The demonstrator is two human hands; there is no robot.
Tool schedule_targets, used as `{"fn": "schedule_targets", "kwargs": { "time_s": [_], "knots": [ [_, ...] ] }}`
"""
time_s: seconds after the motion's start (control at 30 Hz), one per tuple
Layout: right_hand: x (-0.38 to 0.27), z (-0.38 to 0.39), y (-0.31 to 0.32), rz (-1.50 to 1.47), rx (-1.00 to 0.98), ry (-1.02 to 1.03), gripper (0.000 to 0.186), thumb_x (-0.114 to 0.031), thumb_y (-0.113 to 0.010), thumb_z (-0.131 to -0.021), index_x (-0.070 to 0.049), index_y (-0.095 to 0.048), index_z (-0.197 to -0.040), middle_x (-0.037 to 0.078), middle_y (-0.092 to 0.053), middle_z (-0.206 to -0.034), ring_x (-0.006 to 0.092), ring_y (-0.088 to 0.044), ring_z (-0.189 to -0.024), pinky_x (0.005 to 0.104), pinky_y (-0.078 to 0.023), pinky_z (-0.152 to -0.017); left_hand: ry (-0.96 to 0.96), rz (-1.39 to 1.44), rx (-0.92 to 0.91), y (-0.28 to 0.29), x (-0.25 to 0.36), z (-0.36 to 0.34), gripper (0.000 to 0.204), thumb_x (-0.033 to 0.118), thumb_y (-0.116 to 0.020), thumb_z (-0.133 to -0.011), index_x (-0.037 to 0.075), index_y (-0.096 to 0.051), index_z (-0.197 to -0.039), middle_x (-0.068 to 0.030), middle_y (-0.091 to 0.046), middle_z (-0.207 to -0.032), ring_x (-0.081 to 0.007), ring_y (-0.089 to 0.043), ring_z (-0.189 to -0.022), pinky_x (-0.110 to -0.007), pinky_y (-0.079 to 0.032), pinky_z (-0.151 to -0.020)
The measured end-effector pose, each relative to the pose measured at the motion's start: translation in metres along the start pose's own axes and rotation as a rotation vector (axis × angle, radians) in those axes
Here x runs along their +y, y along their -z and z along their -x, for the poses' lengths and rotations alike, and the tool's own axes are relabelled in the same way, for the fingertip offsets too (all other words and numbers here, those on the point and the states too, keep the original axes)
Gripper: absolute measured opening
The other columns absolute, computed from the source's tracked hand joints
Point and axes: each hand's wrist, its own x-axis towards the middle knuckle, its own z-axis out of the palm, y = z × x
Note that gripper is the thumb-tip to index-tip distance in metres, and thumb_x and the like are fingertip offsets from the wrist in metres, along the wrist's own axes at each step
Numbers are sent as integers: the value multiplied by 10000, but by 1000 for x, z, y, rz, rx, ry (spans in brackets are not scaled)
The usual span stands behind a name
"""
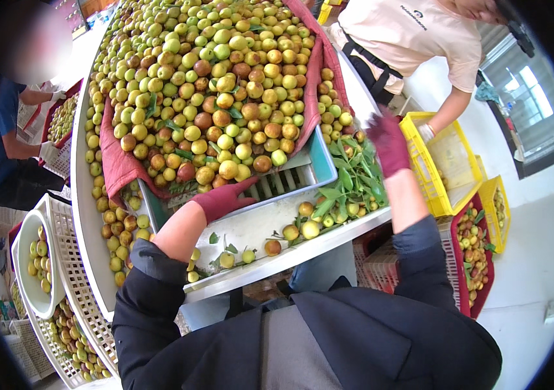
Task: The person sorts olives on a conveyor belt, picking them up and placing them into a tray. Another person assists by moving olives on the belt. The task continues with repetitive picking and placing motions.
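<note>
Fruit heap [212,91]: lay straight ahead, stretched lengthwise away from the body. Was nearer to left hand [224,199], apparently unladen, with forefinger extended at tray rim [290,194]; farther from right hand [390,146], blurred near leaves [356,177], whether holding something, could not tell.

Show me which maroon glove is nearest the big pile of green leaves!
The one on the right hand, beside the leaf pile. The other glove, on the left hand, is farther off, at the slatted blue-green tray.

A produce-sorting workroom — heaped fruit [225,84], white table [270,221], yellow crates [422,168], gloved co-workers [407,45].
</note>
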Motion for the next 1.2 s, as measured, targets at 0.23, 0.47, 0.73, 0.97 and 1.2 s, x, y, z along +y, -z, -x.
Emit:
{"fn": "schedule_targets", "kwargs": {
  "time_s": [0.23, 0.47, 0.73, 0.97, 1.2],
  "knots": [
    [70, 8, -169, 928, -403, 840, 392, -49, -674, -826, -136, -601, -1202, 68, -594, -1057, 185, -617, -885, 263, -513, -720, -1, 10, -48, 5, 19, -7, 685, 436, -543, -937, 198, -257, -1513, -228, -444, -1427, -352, -444, -1313, -381, -346, -1083],
    [101, 29, -243, 1436, -628, 630, 231, -170, -542, -886, -145, -559, -1115, 88, -546, -1161, 325, -638, -895, 448, -508, -740, -56, 15, -19, -1, 10, -8, 667, 389, -554, -941, 115, -298, -1492, -236, -457, -1411, -350, -454, -1305, -380, -346, -1086],
    [90, 17, -261, 1530, -667, 683, 231, -267, -586, -849, -136, -562, -1038, 165, -586, -1052, 360, -636, -901, 463, -505, -740, -28, 6, -21, -5, 0, -15, 668, 393, -557, -943, 123, -293, -1495, -249, -435, -1423, -345, -442, -1316, -379, -349, -1085],
    [71, -10, -225, -37, -619, -362, 317, -286, -640, -870, -74, -617, -1105, 69, -647, -899, 216, -665, -758, 325, -570, -647, 9, -58, -39, -2, 6, -15, 683, 443, -552, -927, 208, -277, -1507, -247, -511, -1351, -364, -514, -1239, -388, -391, -1044],
    [78, -5, -266, 908, -602, 414, 235, -172, -606, -871, -48, -593, -1070, 135, -654, -958, 287, -681, -785, 392, -553, -635, 30, -2, -95, -1, 8, -18, 711, 453, -543, -923, 202, -244, -1518, -232, -477, -1394, -370, -503, -1251, -400, -377, -1059]
  ]
}}
